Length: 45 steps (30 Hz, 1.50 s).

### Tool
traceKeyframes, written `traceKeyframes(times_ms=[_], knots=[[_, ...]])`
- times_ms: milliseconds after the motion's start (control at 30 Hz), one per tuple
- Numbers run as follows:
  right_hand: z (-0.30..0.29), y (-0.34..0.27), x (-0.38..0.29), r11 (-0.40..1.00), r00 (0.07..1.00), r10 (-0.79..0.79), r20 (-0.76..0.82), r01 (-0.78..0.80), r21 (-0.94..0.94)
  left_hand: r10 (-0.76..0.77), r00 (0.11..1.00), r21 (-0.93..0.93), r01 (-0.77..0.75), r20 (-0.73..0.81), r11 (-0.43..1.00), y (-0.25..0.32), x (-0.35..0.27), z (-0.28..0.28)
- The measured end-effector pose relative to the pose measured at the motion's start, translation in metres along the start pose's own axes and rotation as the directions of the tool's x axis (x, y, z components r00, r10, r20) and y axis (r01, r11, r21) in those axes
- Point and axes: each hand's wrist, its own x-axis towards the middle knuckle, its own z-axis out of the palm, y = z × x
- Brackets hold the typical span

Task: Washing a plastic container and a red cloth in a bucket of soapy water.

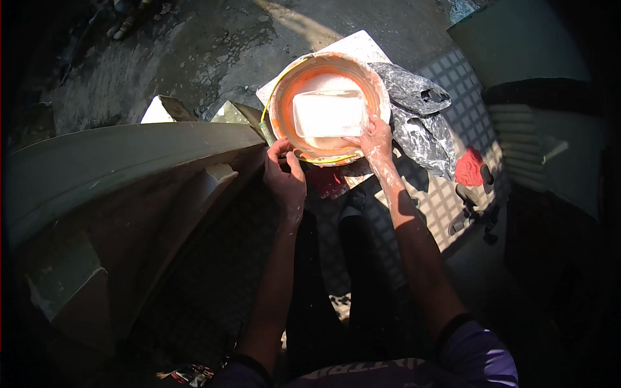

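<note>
A round orange bucket, its inner wall smeared with pale residue, stands before me with white material in its bottom. Above that material is a rectangular, see-through container, so brightly lit that its contents cannot be made out. My right hand, coated in white as far as the forearm, grips the container's right end. At the bucket's lower left rim is my left hand, thumb and fingers apart and holding nothing. Whether its fingertips touch the rim is unclear. A yellow handle runs along the bucket's left side.
Under the bucket is a white slab. Crumpled black plastic lies to its right. A long, pale curved panel extends leftward. Footwear and a red cloth are on the tiled floor.
</note>
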Motion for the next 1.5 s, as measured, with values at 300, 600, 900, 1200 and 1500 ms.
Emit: traceKeyframes(times_ms=[300,600,900,1200,1500], knots=[[-0.005,-0.004,-0.010,0.995,0.996,0.012,0.093,-0.021,0.094,0.133,0.990,0.130,-0.137,0.041,0.982,-0.003,0.045,0.022],[-0.014,-0.015,-0.012,1.000,0.997,0.013,0.082,-0.014,0.015,-0.078,0.993,0.164,0.063,0.091,0.984,0.006,0.056,0.017],[-0.029,-0.005,-0.001,0.844,0.963,-0.263,-0.052,0.203,-0.496,-0.172,0.978,0.033,0.169,0.118,0.985,0.007,0.052,0.023],[-0.029,-0.014,0.003,0.813,0.957,-0.290,0.007,0.250,-0.525,-0.159,0.981,0.045,0.155,0.110,0.987,0.006,0.053,0.021],[-0.028,0.000,0.008,0.824,0.929,-0.368,-0.043,0.305,-0.478,-0.131,0.987,-0.015,0.133,0.096,0.991,-0.001,0.052,0.024]])
